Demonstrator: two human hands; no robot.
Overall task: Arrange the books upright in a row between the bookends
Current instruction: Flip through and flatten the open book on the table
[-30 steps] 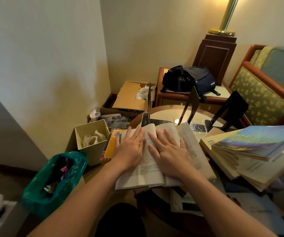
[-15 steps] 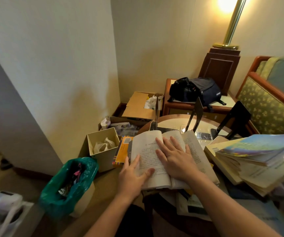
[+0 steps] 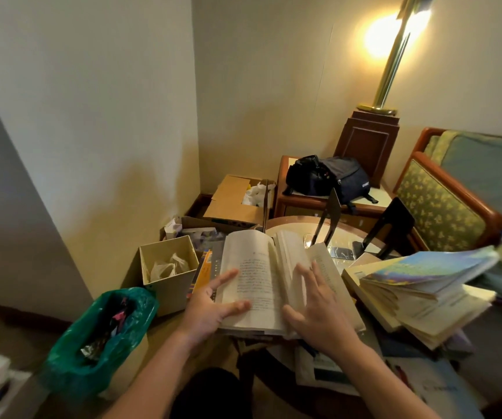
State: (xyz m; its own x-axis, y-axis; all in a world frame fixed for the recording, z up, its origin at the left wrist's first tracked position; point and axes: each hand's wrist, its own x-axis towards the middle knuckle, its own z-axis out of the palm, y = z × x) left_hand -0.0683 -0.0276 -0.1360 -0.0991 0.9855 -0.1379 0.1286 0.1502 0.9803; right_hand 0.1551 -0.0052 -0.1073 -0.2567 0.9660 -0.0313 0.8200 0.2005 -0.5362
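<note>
We look forward and down from one wide-angle camera worn on the person's head, facing the cream-painted wall corner (image 3: pixel 193 116); the open white-paged paperback book (image 3: pixel 255 282) sits close beneath us, bare forearms (image 3: pixel 153 373) entering from the bottom edge.

Open book (image 3: pixel 259 279) is half-folded, left hand (image 3: pixel 210 309) at its left edge with thumb on the page, right hand (image 3: pixel 319 313) spread flat on the right pages. Black bookends (image 3: pixel 334 213) stand just behind it, and there's a messy pile (image 3: pixel 419 291) of books to the right.
</note>
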